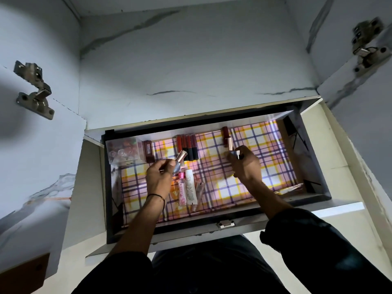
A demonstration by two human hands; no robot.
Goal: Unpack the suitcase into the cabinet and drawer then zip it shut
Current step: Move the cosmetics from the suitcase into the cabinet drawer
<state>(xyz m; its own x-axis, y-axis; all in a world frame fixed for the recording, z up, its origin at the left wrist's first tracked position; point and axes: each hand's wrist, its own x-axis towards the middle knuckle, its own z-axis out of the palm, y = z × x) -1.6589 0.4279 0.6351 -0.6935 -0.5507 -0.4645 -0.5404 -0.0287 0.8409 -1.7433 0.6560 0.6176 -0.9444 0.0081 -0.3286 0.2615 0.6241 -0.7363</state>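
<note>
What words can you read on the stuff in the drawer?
Pink bottle: letters run along it, too blurred to read.
White tube: small print, too small to read.
Nothing else shows writing that can be made out.

Your open drawer [169, 230] is lined with checked paper [250, 166]. At its far left corner sits a clear box [124, 150], a dark red case [148, 151] just beside it, then four lipsticks [188, 146] in a row. Nearer you, a pink bottle [181, 190], white tube [191, 187] and pale tube [198, 193] lie side by side.
</note>
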